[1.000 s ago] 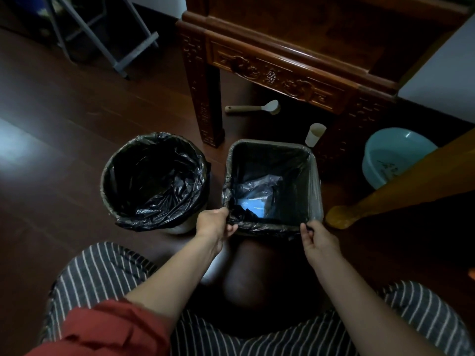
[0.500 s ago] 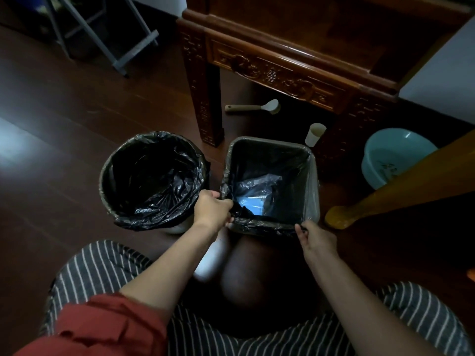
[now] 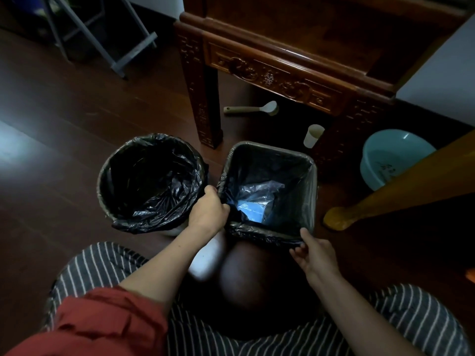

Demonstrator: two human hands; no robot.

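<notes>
No writing can be read: the dark marks inside the teal basin (image 3: pixel 393 155) are too blurred, and the carved motif in the middle of the wooden table (image 3: pixel 270 70) apron is too small to make out. The square bin (image 3: pixel 270 147) stands on the dark wood floor just in front of the person's knees, close beside 1 round bin (image 3: pixel 102 181) on its left and near the table leg. It is upright, its long axis vertical and its mouth facing up; the mouth is roughly square with rounded corners, 1 side turned toward the person. A black liner bag (image 3: pixel 305 191) lines it, folded over the rim and crumpled along the near edge. At the bottom lie a blue flat item (image 3: pixel 250 210) and some clear crinkled plastic (image 3: pixel 259 191). The left hand (image 3: pixel 205 214) is clenched around a bunch of the liner at the near left corner. The right hand (image 3: pixel 316 255) is at the near right corner, thumb against the folded liner edge and fingers curled below it; whether it truly pinches the plastic cannot be told. A paper cup (image 3: pixel 313 136) and a pale ladle (image 3: pixel 252 109) lie under the table.
</notes>
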